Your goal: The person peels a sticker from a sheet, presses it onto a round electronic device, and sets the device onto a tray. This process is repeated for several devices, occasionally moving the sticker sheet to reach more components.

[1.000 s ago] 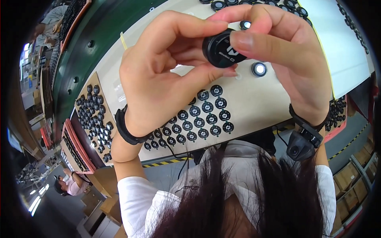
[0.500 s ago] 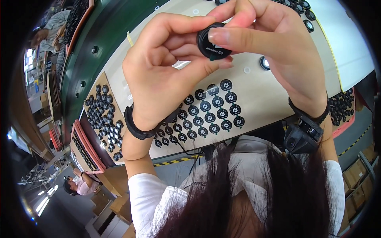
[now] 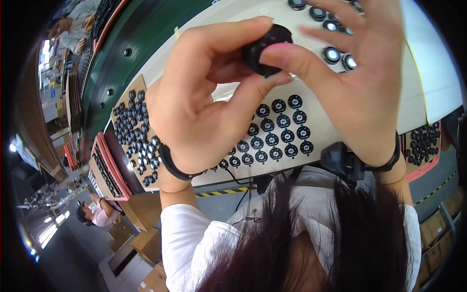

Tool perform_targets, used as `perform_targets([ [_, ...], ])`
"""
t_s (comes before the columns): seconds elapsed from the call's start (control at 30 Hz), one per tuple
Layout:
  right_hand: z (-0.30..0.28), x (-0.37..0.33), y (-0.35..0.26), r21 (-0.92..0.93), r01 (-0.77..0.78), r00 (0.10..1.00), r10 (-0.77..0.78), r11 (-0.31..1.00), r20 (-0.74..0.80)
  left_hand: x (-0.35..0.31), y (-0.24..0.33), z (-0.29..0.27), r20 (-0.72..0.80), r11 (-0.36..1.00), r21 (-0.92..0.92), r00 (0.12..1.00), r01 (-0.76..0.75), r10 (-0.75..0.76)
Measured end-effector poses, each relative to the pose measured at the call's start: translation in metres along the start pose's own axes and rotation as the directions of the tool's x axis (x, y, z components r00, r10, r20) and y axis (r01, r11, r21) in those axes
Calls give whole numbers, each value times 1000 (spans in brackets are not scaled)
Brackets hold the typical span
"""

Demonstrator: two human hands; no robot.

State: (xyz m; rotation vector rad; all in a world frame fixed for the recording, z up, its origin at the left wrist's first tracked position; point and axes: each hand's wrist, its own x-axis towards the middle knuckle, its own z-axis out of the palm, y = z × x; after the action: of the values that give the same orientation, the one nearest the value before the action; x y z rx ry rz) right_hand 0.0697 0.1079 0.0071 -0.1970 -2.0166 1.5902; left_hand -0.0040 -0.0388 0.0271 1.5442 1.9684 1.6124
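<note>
My left hand point(image 3: 197, 97) grips a round black disc-shaped part point(image 3: 257, 54) by its rim, between thumb and fingers, above the table. A small green tab sticks out at its lower edge. My right hand point(image 3: 367, 82) lays its thumb against the face of this part, while its other fingers are spread, lifted away and slightly blurred. The thumb hides much of the part's face. Below the hands lies a sheet of round black stickers point(image 3: 287, 136) with white marks and green tabs, set in rows; my left hand and wrist cover some of them.
Several round parts with pale centres point(image 3: 332, 54) stand at the far right of the table. Left is a board crowded with black parts point(image 3: 129, 119), and beyond it a green conveyor belt point(image 3: 138, 36). A pink tray point(image 3: 428, 158) of parts sits at right. Other people work at left.
The fingers of my right hand have come off the black part and spread out, leaving the thumb on its face. My left hand still holds the part; the view has shifted slightly.
</note>
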Motion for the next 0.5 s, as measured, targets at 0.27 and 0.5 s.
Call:
perform_targets([
  [0.27,64,3,40,-293,326,943,-287,899,169,66,-223,-152,-123,792,521,946,319,-300],
  [0.5,189,-11,73,-451,282,778,73,847,623,4,-296,-227,181,210,968,960,-136,-214],
])
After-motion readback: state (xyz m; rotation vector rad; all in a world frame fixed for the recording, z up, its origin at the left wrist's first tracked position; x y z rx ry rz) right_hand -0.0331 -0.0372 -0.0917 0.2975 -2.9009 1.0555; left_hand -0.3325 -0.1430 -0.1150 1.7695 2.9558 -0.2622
